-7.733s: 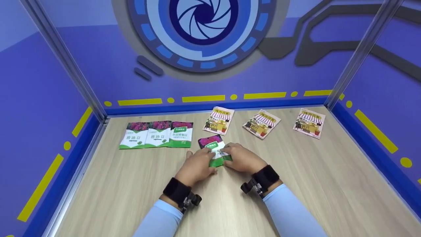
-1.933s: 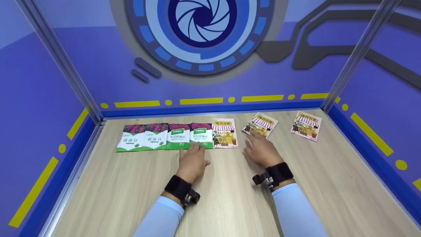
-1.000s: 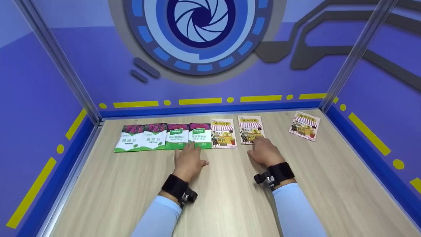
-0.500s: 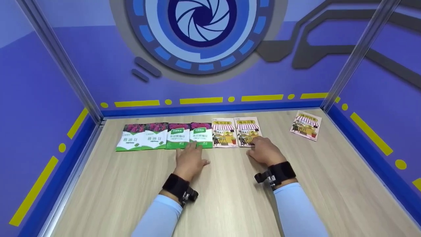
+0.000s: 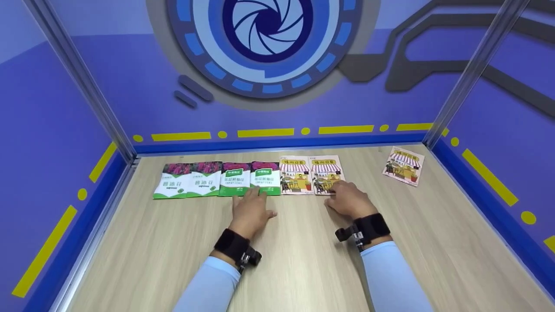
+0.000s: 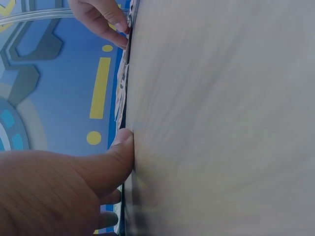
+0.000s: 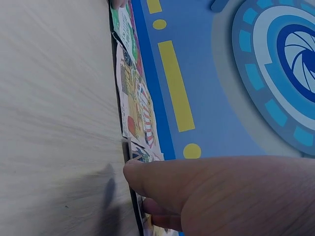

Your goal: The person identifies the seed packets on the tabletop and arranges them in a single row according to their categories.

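Note:
Two pink seed packets with a striped shop awning print, a left one (image 5: 295, 175) and a right one (image 5: 327, 175), lie side by side on the table. My right hand (image 5: 350, 200) pinches the right one's near right corner; in the right wrist view the thumb (image 7: 152, 177) is at its edge, fingers over its face. My left hand (image 5: 249, 213) rests its fairly straight fingertips on the lower edge of a green-and-white flower seed packet (image 5: 265, 173), partly covering it. Another green packet (image 5: 234, 175) and two white lupine-type packets (image 5: 173, 182) (image 5: 204, 178) continue the row leftward.
A third pink packet (image 5: 403, 166) lies tilted and apart at the back right. The wooden table (image 5: 295, 260) ends at a blue printed back wall (image 5: 243, 117), with side walls on the left (image 5: 52, 130) and right (image 5: 511, 130).
My right hand has straightened the tilted middle pink packet and slid it left against its neighbour. Earlier, the last green packet and first pink one joined the row. Left hand is nearly still lately.

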A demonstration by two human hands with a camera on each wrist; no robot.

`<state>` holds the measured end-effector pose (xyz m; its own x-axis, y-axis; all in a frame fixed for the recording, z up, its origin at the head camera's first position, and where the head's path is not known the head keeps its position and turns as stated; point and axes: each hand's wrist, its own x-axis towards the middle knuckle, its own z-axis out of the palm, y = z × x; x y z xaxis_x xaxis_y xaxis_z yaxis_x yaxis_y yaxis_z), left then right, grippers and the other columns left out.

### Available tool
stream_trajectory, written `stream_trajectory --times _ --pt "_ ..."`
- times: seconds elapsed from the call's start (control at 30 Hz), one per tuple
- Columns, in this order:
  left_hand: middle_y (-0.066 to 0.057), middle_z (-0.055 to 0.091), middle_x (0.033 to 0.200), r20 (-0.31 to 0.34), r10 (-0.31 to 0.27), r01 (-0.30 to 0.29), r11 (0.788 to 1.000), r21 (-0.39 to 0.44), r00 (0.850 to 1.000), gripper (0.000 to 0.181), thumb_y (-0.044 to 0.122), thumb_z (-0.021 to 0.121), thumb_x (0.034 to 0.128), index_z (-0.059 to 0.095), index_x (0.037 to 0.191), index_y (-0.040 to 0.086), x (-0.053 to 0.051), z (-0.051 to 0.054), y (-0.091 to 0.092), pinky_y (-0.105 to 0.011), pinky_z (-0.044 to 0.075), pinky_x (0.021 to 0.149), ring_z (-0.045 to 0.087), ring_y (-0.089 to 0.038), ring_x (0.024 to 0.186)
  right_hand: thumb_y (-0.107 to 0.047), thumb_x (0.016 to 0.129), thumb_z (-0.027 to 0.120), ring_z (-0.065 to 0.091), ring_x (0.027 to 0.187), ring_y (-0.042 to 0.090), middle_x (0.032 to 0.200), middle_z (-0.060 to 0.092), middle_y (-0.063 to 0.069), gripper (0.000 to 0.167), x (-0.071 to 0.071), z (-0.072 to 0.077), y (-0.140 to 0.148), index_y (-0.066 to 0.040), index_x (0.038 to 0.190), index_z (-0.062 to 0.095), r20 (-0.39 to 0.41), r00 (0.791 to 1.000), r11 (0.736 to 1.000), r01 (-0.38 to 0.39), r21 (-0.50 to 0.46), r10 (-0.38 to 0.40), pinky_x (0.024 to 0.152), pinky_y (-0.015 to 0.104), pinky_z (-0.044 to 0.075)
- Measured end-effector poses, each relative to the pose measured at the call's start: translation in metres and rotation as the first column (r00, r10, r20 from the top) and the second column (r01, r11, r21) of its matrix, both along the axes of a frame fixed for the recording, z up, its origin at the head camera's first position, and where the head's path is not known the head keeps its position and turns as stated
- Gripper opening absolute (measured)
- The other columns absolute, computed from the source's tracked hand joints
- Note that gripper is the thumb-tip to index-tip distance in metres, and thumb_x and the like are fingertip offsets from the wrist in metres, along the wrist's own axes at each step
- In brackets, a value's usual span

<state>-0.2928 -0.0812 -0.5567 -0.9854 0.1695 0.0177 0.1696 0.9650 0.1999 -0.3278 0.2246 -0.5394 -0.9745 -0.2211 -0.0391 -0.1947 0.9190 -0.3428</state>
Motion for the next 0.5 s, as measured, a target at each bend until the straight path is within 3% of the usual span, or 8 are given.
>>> stream_trajectory --times 0.3,0.5 --pt "-0.014 0.035 0.16 0.002 0.002 -0.002 1.0 0.012 1.0 0.079 0.061 0.068 0.0861 0.052 0.148 0.013 0.0 -0.001 -0.0005 -0.065 0.019 0.114 0.029 -0.034 0.148 -0.03 0.091 0.068 0.057 0.119 0.039 0.127 0.063 0.01 0.036 0.0002 0.004 -0.0011 -0.01 0.121 0.069 0.009 1.0 1.0 0.01 0.002 -0.01 0.091 0.073 0.042" --pt "-0.014 0.035 0.16 -0.002 -0.006 0.006 1.0 0.002 1.0 0.079 0.061 0.067 0.0863 0.052 0.147 0.013 -0.0003 -0.001 -0.0007 -0.065 0.021 0.113 0.029 -0.034 0.148 -0.035 0.092 0.071 0.062 0.109 0.035 0.119 0.066 0.012 0.039 0.002 0.0083 -0.0014 -0.009 0.121 0.068 -0.011 1.0 1.0 0.006 -0.03 -0.006 0.089 0.06 0.049"
